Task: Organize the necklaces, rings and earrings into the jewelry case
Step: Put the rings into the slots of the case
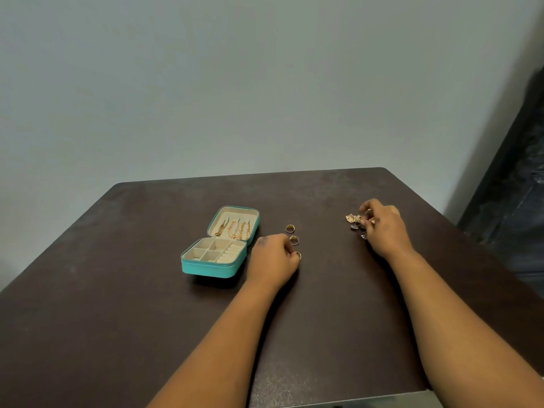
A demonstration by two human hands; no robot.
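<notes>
Dark table [117, 319], grey wall [206, 83] behind

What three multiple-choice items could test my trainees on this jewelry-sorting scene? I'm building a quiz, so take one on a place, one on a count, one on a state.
1. Where do the gold necklace chains lie?
A. In the open lid of the teal zip jewelry case
B. Loose on the dark brown table
C. In the right hand

2. How many gold rings lie untouched on the table between the case and the earring cluster?
A. None
B. Two
C. Five

3. What state is the case in?
A. Zipped shut
B. Open, lid laid back
C. Upside down

Answers: 1 A, the chains lie against the lid's cream lining. 2 B, the far ring and the near ring lie free; a third is at the fingertips of the left hand. 3 B, the cream compartments show.
</notes>
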